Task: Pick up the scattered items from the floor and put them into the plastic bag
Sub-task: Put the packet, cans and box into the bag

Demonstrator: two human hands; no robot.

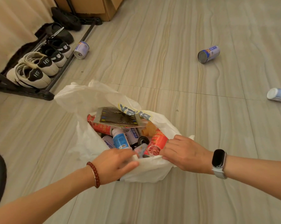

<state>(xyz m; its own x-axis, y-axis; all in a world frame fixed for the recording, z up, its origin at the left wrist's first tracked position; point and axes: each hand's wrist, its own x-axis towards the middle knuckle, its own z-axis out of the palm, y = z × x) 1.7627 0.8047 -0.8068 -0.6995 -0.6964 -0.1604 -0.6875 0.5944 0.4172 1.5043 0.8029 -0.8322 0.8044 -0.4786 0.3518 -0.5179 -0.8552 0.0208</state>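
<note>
Left hand [116, 164] and right hand [183, 153] are pinching the near rim of the white crinkled plastic bag [88, 101], fingers closed on film. Keeping its mouth wide is wise: beyond it, two pale-blue cans [208, 54] [81, 50] are lying loose.

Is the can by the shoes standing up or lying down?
Lying down. The can rests on its side on the floor, its round end facing the camera, beside the shoe rack.

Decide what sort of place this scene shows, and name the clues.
Probably a home entryway or hallway: a low shoe rack holding sneakers, a curtain behind it, cardboard boxes and a tiled floor.
</note>
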